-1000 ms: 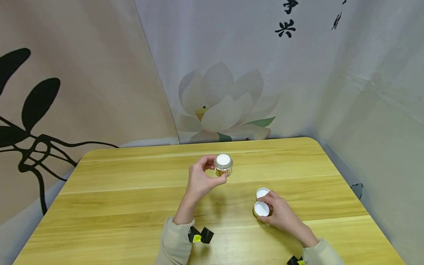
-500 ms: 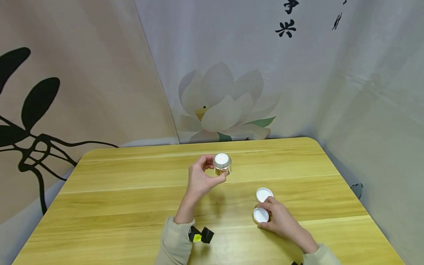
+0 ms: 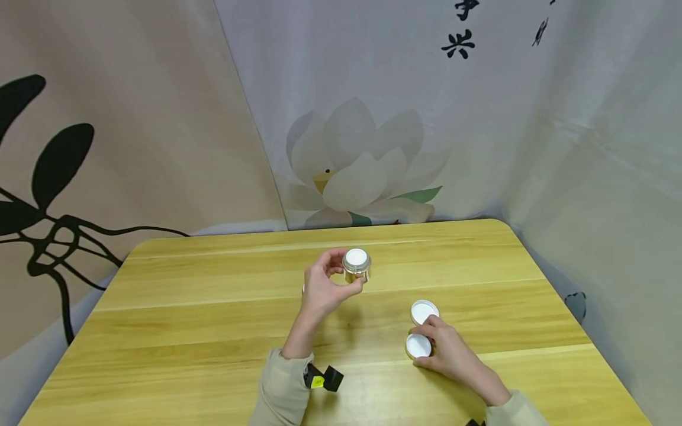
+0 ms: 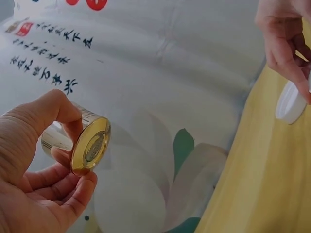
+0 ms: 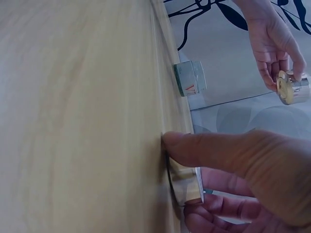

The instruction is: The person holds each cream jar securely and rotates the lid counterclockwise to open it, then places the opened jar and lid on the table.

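In the head view my left hand (image 3: 327,284) holds a small gold jar (image 3: 357,275) up over the table, thumb and fingers round its side. Its top shows a white disc inside a clear rim, and its gold base (image 4: 92,145) faces the left wrist camera. My right hand (image 3: 450,352) is low at the table, thumb and fingers round a gold lid (image 5: 184,184). White lining (image 3: 418,346) shows in the lid, which lies with its inside up. Just behind it lies a white lid (image 3: 424,309), partly covered by the right fingers.
A clear jar with a white label (image 5: 187,78) stands on the wooden table (image 3: 186,331), almost wholly hidden behind my left hand in the head view. Printed curtains (image 3: 362,89) hang right behind the table's far edge.
My right hand has moved slightly toward me with the gold lid, uncovering more of the white lid behind. The left hand and gold jar have shifted only a touch to the left.
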The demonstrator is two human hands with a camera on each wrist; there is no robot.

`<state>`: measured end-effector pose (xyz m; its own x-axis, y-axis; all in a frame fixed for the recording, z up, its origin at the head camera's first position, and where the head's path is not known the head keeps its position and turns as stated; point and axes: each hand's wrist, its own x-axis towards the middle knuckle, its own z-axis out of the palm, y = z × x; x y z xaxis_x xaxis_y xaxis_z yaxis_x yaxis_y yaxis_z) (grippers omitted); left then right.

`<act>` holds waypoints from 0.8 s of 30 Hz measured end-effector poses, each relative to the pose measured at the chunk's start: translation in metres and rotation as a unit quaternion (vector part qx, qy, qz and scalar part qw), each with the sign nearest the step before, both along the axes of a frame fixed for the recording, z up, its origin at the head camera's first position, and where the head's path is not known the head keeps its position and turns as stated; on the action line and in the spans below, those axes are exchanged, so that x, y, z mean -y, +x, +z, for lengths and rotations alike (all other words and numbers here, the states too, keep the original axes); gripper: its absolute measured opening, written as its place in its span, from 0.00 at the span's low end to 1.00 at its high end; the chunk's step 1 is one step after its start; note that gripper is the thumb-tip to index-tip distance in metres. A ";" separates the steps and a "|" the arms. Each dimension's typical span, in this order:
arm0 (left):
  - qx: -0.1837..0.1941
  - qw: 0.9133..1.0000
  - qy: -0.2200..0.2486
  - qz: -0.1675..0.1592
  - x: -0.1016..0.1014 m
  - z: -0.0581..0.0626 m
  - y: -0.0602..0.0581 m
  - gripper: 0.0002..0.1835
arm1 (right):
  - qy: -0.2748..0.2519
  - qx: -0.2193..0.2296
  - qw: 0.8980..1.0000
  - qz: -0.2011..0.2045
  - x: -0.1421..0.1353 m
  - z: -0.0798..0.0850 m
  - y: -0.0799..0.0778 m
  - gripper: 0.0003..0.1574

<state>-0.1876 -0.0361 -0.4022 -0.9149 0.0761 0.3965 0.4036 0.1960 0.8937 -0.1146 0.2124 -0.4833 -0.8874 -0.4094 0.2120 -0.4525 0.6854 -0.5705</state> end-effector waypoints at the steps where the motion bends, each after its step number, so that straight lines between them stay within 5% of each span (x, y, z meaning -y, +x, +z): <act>1: 0.001 1.000 0.000 -0.001 0.000 -0.002 -0.001 0.24 | 0.000 0.000 1.000 0.000 0.000 0.000 0.000 0.27; 15: 0.006 0.997 -0.078 -0.005 -0.001 -0.023 -0.007 0.22 | 0.008 0.002 1.000 0.002 -0.001 -0.002 -0.002 0.28; 24: 0.075 0.988 -0.137 -0.004 -0.004 -0.036 -0.012 0.24 | 0.002 0.007 1.000 -0.001 -0.001 0.000 -0.001 0.27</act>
<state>-0.1999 -0.0322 -0.4381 -0.9608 0.1697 0.2193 0.2728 0.4352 0.8580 -0.1157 0.2137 -0.4838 -0.8908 -0.4094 0.1973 -0.4435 0.6885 -0.5738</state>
